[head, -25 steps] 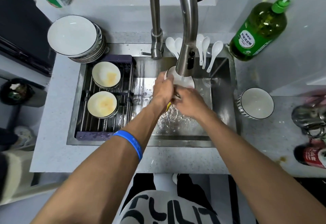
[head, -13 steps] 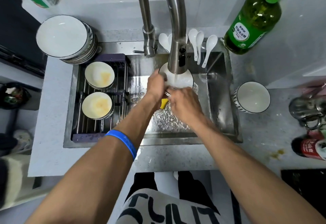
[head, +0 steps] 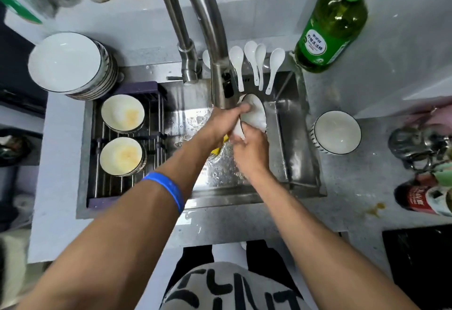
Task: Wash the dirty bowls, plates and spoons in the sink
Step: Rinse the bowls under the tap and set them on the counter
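Bowl [head: 255, 114] between both gripping hands

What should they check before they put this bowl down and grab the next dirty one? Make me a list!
1. Both hands hold the bowl: ok. The left hand grips its far rim, the right hand its near side.
2. Bowl under the tap: ok, it is tilted just below the spout.
3. Bowl fully clean: cannot tell, the hands cover part of it.
4. Room beside the clean bowl on the counter: ok, bare counter shows in front of it.
5. Dirty bowls left: not ok, two stained bowls wait on the rack.
6. Spoons done: cannot tell.
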A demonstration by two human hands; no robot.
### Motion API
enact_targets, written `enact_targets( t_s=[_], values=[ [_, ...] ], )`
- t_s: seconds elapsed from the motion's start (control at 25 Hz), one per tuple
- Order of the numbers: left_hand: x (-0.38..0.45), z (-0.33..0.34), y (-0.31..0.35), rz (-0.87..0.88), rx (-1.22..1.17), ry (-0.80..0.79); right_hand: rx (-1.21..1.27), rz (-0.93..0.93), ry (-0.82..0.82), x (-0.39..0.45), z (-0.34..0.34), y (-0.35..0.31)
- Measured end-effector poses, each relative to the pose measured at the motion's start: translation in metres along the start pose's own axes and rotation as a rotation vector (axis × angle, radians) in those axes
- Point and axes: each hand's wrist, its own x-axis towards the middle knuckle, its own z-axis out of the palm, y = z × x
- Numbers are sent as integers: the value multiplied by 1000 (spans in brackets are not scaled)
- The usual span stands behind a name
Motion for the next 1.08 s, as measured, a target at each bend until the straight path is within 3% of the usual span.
enact_targets(
  t_s=[0.12,0.2,0.28,0.36,0.48,0.6,0.72,0.76,0.84,0.88,0.96,1.04,1.08],
  values=[
    [-15,-16,-18,170,-21,14,714,289,-52,6,10,-13],
    [-10,-37,-11,123,-10,80,1014,366,-219,9,8,-16],
    [-1,-52,-4,26,-29,-48,1214,363,-350,14,4,-10],
    [-2,-60,0,13,-52,-154,1333,364,-384,20,-2,2],
    [-4,-65,1,-46,-208,-157,1446,463,-318,18,-7,9],
    [-9,-74,6,-92,-219,-259,1259,661,-162,31,-2,8],
    [-18,-82,14,-47,227,-443,932,769,-292,49,-3,-5],
    [-19,-82,15,60,473,-467,811,773,-361,51,-5,-8],
    [-20,-77,14,432,1033,-469,670,729,-461,49,-14,-16],
    [-21,-77,13,624,1305,-386,649,711,-482,47,-16,-19],
    [-21,-78,11,804,1714,-138,654,670,-422,44,-14,-30],
    [-17,-76,-1,700,1901,-3,710,582,-236,44,-8,-41],
    [-18,-73,-8,666,1884,-39,757,557,-141,44,-4,-44]
  ],
)
